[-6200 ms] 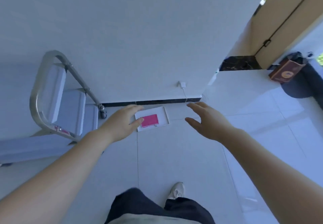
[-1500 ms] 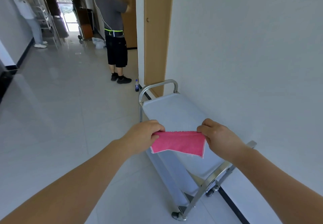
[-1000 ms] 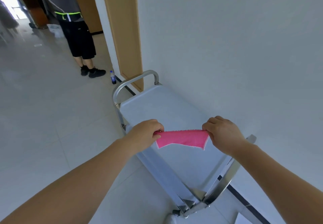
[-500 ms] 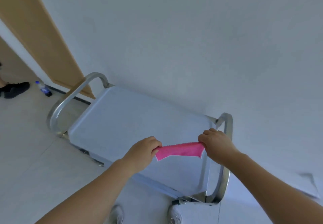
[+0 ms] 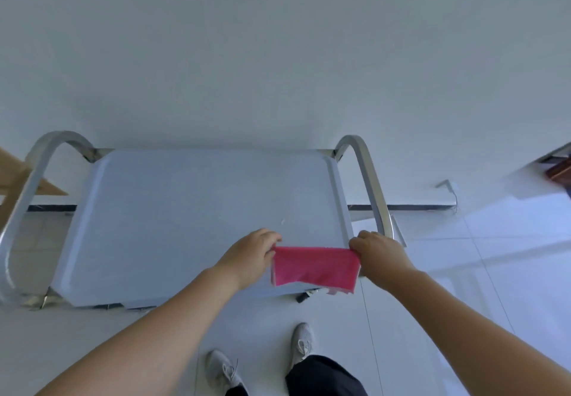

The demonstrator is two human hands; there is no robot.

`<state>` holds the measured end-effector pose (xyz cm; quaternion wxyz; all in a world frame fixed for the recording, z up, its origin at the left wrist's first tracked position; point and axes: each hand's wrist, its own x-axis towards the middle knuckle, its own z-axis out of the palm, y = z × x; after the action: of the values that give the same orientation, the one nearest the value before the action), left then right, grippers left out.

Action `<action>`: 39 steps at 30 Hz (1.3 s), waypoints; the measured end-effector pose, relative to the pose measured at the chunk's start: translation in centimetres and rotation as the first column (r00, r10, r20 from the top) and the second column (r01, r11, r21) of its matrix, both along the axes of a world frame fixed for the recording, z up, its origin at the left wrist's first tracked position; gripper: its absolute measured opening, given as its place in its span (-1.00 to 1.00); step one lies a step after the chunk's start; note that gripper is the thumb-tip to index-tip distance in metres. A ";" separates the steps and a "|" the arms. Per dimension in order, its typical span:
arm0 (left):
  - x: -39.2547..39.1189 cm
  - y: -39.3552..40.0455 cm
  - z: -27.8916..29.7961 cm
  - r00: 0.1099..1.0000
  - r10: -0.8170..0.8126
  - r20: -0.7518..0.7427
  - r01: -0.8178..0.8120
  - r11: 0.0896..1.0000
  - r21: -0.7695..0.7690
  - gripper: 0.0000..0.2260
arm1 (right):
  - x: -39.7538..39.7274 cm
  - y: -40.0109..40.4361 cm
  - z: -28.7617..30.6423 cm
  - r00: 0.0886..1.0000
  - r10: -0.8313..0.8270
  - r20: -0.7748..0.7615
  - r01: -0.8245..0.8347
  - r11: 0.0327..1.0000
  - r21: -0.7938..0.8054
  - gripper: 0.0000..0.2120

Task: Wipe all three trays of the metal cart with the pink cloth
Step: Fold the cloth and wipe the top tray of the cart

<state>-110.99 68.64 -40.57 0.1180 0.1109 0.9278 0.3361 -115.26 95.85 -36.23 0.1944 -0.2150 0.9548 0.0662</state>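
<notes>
Over top tray, pink cloth between each hand's grip.

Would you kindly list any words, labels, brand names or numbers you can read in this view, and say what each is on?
None can be read.
pink cloth, held between left hand and right hand: plain, no label.
top tray of the metal cart: no markings.
brown object at the right edge: too blurred to read.

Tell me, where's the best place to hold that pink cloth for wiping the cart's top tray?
Probably bunched at its middle, coming from above. The pink cloth hangs stretched between left hand and right hand, each pinching an upper corner. It is thin and limp, so a corner grip would let it trail over the top tray.
</notes>
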 end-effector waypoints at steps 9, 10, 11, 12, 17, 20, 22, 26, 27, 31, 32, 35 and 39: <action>2.6 -0.5 -3.9 0.999 -0.022 -0.045 0.009 0.965 -0.263 -0.63 | 0.7 -1.4 -8.3 0.980 0.169 0.108 -0.160 0.983 -0.085 -0.59; 2.8 -0.7 -4.1 0.998 -0.031 -0.048 0.016 0.958 -0.286 -0.61 | 1.0 -1.2 -8.9 0.973 0.202 0.116 -0.190 0.976 -0.102 -0.55; 3.0 -0.8 -4.2 0.997 -0.045 -0.058 0.026 0.953 -0.303 -0.61 | 1.2 -1.0 -9.4 0.967 0.223 0.124 -0.209 0.971 -0.118 -0.53; 3.1 -0.9 -4.2 0.995 -0.066 -0.072 0.040 0.947 -0.318 -0.61 | 1.2 -0.8 -9.9 0.961 0.243 0.132 -0.226 0.966 -0.128 -0.52; 3.3 -2.0 -5.8 0.999 -0.042 -0.028 0.027 0.909 -0.416 -0.61 | 1.0 0.3 -12.3 0.927 0.312 0.209 -0.291 0.948 -0.125 -0.52; 3.2 -2.5 -7.6 0.999 -0.034 0.001 0.031 0.890 -0.454 -0.63 | 0.8 0.7 -13.9 0.906 0.382 0.183 -0.365 0.923 -0.123 -0.52; 2.5 -3.0 -8.4 0.998 -0.055 0.019 0.058 0.874 -0.482 -0.55 | 0.8 0.6 -14.6 0.892 0.424 0.156 -0.407 0.904 -0.129 -0.52; 0.7 -4.3 -10.6 0.992 -0.128 0.016 0.119 0.866 -0.486 -0.49 | 0.5 -0.1 -15.7 0.883 0.448 0.140 -0.433 0.893 -0.125 -0.50; 0.5 -4.7 -11.3 0.990 -0.138 0.009 0.126 0.872 -0.473 -0.48 | 0.2 -0.3 -16.0 0.887 0.443 0.135 -0.429 0.896 -0.117 -0.49; 0.8 -5.7 -13.6 0.985 -0.162 -0.057 0.119 0.885 -0.450 -0.50 | -0.7 -1.1 -17.1 0.882 0.467 0.064 -0.463 0.884 -0.069 -0.48; 0.9 -5.8 -13.9 0.984 -0.167 -0.067 0.120 0.885 -0.451 -0.50 | -0.7 -1.1 -17.4 0.877 0.478 0.049 -0.474 0.878 -0.069 -0.49; 0.8 -5.9 -14.0 0.983 -0.172 -0.063 0.124 0.878 -0.462 -0.50 | -0.9 -0.7 -18.2 0.883 0.468 0.041 -0.463 0.881 -0.099 -0.48; 0.6 -6.0 -14.2 0.980 -0.189 -0.055 0.143 0.874 -0.465 -0.50 | -1.6 -0.9 -18.7 0.897 0.440 0.047 -0.433 0.894 -0.117 -0.47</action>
<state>-110.39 62.62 -54.81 0.1231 0.1757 0.9725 0.0903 -116.83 94.98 -54.95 0.1975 -0.4358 0.8766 0.0509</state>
